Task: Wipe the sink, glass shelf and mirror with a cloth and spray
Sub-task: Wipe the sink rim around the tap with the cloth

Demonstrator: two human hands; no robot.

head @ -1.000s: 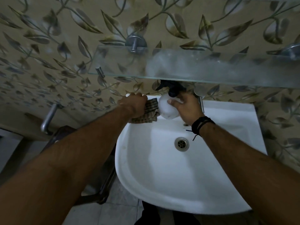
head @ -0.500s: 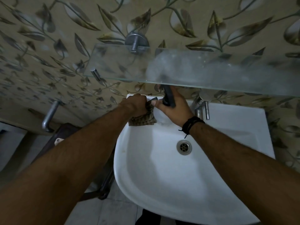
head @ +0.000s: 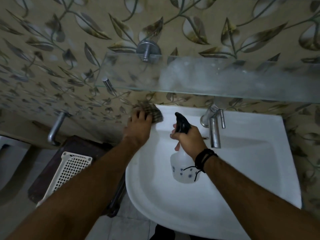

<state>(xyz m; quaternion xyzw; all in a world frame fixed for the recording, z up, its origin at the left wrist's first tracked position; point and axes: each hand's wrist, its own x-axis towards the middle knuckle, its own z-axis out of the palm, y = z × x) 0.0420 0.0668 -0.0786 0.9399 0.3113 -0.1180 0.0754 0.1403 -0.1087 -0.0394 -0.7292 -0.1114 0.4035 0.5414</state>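
My left hand presses flat on the checked cloth, fingers spread over it, at the back left corner of the sink, right where the rim meets the tiled wall. Cloth is bunched and blurred, partly under my palm.

My right hand is wrapped around the neck of the spray bottle, holding it above the back of the basin. Its black trigger head points toward the back rim; the translucent white body hangs below my fist, over the bowl. The bottle has small blue flower-like dots, no readable text or brand. Black cord bracelet on that wrist.

Chrome tap sits at the sink's back edge, just right of the bottle head. Glass shelf runs above the sink's back edge, cloudy with white film on its right part, clearer at the left end; metal bracket holds it to the wall. White lattice basket lies left of the sink, on a dark stand. No writing readable anywhere.
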